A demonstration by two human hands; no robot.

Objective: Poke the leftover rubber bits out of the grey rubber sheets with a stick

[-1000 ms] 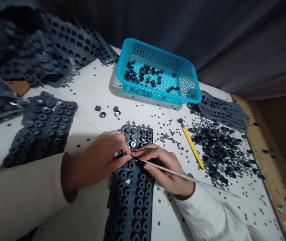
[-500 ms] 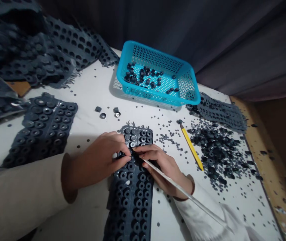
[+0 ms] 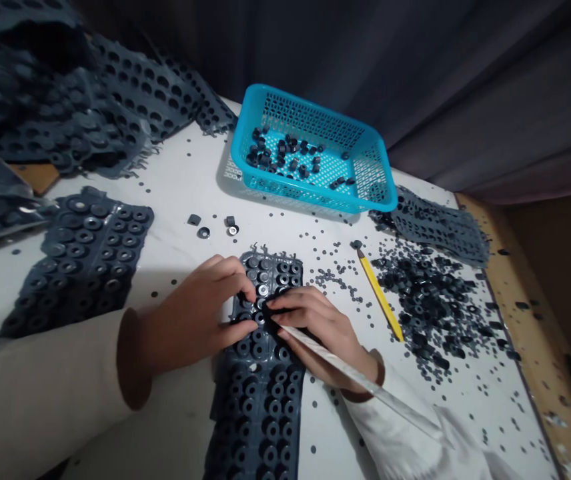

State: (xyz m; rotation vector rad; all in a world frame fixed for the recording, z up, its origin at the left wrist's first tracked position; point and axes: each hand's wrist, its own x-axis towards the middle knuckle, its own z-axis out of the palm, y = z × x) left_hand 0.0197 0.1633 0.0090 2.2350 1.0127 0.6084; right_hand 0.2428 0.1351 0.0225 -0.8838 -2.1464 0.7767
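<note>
A dark rubber sheet with rows of round, holed bushings lies lengthwise in front of me. My left hand is over its left edge, thumb and index finger apart around a few bushings, with nothing visible between them. On the right side of the same sheet, my right hand has its fingers closed around a long, thin, pale stick. The stick runs back over the wrist toward the sleeve. Its front tip is hidden at the fingertips.
A blue basket holding loose bushings stands behind. A yellow pencil-like tool lies beside a heap of black pieces. Another bushing sheet lies left, below piled perforated sheets. A few loose bushings sit near the basket.
My left thumb and index finger have parted from a near pinch, uncovering bushings between them. My right hand stays at the sheet with the stick. The view has shifted slightly.
</note>
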